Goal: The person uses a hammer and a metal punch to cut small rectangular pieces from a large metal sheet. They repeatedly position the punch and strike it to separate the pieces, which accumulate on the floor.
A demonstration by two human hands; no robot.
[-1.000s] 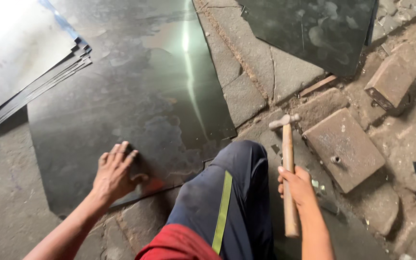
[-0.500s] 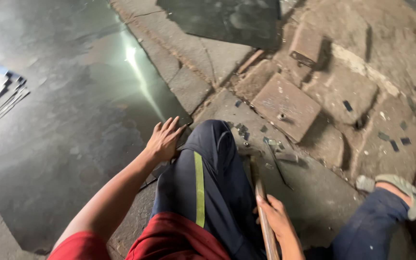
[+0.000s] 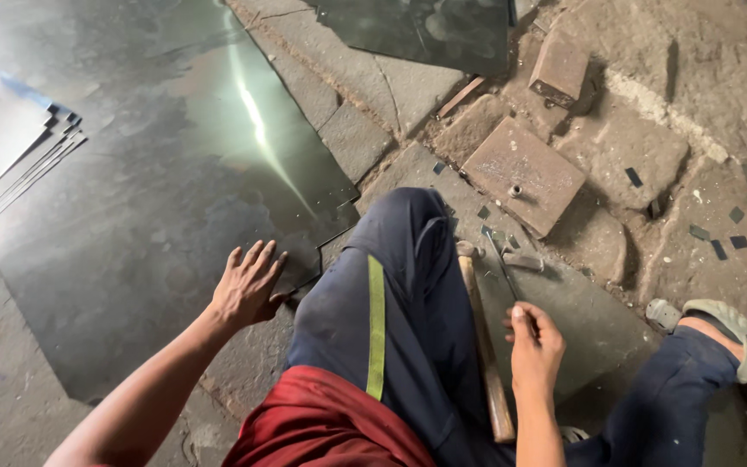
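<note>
My left hand [image 3: 248, 285] lies flat, fingers spread, on the near corner of a large dark metal sheet [image 3: 148, 190] spread on the ground. My right hand [image 3: 533, 346] is closed around the lower end of a thin dark metal rod [image 3: 501, 264] that points away from me. A hammer with a wooden handle [image 3: 481, 346] lies on the ground between my right hand and my knee [image 3: 399, 251], its head [image 3: 466, 249] away from me. My legs are in dark blue trousers with a yellow stripe.
A stack of metal sheets [image 3: 10, 164] lies at the left edge. A square rusty block with a small peg [image 3: 525, 173] sits ahead of my knee, a smaller block [image 3: 559, 65] beyond it. Small metal offcuts [image 3: 719, 238] litter the rough stone floor. My sandalled foot [image 3: 728, 333] is at the right.
A second ago my right hand held the hammer raised; the hammer now lies on the ground and that hand grips the thin rod. My left hand stays on the sheet's corner.
</note>
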